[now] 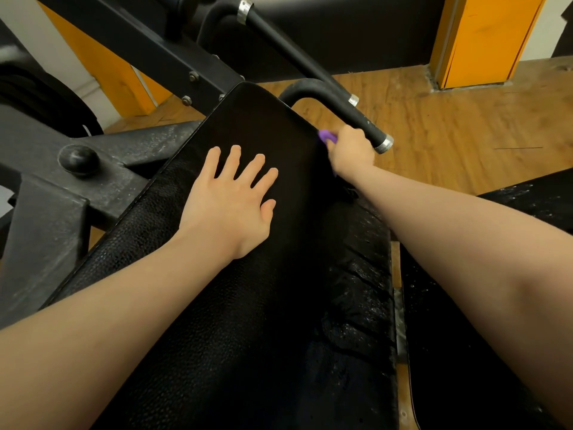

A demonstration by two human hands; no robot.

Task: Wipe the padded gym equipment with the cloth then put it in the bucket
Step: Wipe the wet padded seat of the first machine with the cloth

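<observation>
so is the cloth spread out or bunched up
Bunched up: only a small purple wad of the cloth shows, gripped in the right hand at the pad's edge.

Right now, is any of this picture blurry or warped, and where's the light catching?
In the head view, wide-angle bending bows the orange pillar and the floor near the edges. The right hand gripping the purple cloth looks slightly soft. Light glints speckle the pad's wrinkled right side, while its upper end, beyond the flat left hand, reads matte and dark.

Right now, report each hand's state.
Left hand: open, fingers spread flat on the black pad.
Right hand: gripping a purple cloth at the pad's right edge.
</observation>
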